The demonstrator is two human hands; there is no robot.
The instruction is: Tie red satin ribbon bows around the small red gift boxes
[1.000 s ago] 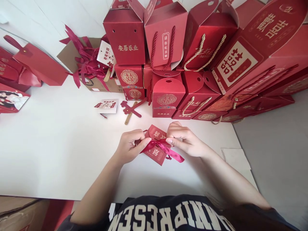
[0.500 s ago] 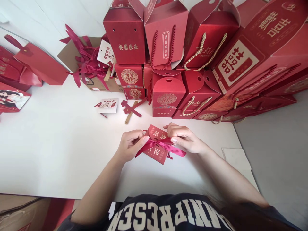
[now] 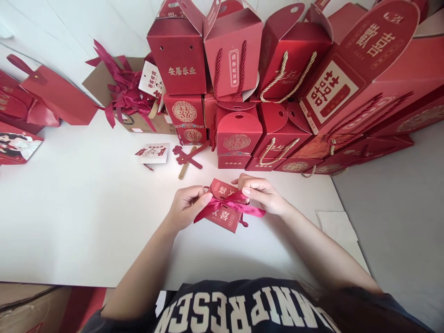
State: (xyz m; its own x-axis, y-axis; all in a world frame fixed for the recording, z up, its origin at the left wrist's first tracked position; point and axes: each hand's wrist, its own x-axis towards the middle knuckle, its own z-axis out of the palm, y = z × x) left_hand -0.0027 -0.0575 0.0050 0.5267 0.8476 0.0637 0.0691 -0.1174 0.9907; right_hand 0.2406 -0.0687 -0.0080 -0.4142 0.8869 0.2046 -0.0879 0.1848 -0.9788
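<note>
A small red gift box (image 3: pixel 227 224) with gold characters stands in front of me, seen from above, between my hands. Across its top runs a shiny magenta ribbon (image 3: pixel 255 211), gathered in a bow at the middle with a loose tail toward the right. My left hand (image 3: pixel 189 203) pinches the ribbon's left side between thumb and fingers. On the other side, my right hand (image 3: pixel 260 192) has thumb and forefinger closed on the right loop. A dark red cord sticks out at the box's lower right corner.
Stacked red gift boxes (image 3: pixel 236 138) with rope handles fill the back and right. An open cardboard box (image 3: pixel 145 125) of magenta ribbons stands back left. Nearby lie a white card (image 3: pixel 156 155) and crossed strips (image 3: pixel 189 159). Red bags (image 3: pixel 65 95) stand far left. A paper sheet (image 3: pixel 336 225) lies at right.
My right hand has shifted slightly up and left, still pinching the ribbon. The box and my left hand stay nearly in place. The whole view has moved a little.
</note>
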